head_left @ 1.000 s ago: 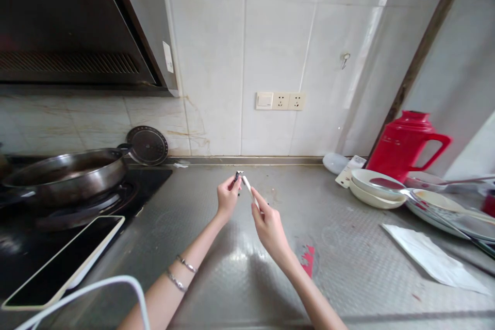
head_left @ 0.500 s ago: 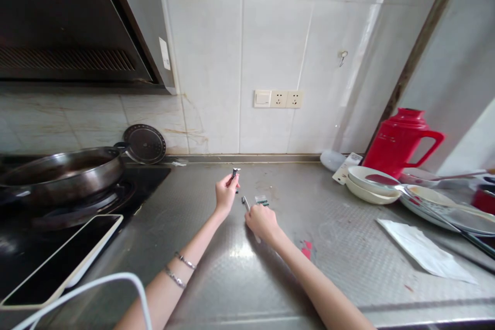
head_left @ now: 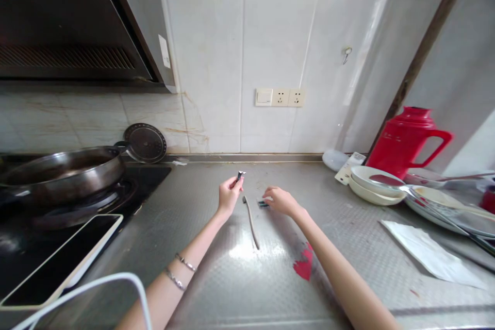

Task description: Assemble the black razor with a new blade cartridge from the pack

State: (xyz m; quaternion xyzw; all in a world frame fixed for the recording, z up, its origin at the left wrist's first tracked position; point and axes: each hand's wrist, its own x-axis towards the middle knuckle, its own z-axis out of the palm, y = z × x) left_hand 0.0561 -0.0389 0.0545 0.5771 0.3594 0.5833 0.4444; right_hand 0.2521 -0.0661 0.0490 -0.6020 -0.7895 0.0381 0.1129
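My left hand (head_left: 229, 197) is closed above the counter, pinching a small black piece with a silvery, T-shaped top (head_left: 240, 175). What the piece is cannot be made out. My right hand (head_left: 281, 200) hovers with bent, slightly parted fingers at a small, dark green, partly clear flat item (head_left: 263, 204). Whether the fingertips touch it is unclear. Between the hands, a thin, pale grey, slightly curved stick (head_left: 252, 224) with a dark end lies on the metal counter (head_left: 216, 289).
At left, a steel pan (head_left: 65, 170) sits on the black stove, with a phone (head_left: 65, 263) and a white cable (head_left: 96, 277) nearer. On the right stand a red thermos (head_left: 404, 142), bowls (head_left: 375, 196), plates and a white tissue (head_left: 429, 252). A red patch (head_left: 304, 263) marks the counter.
My right hand has let go of the pale stick and moved right and slightly up to the dark green item. The left hand still holds its small piece, shifted slightly right.
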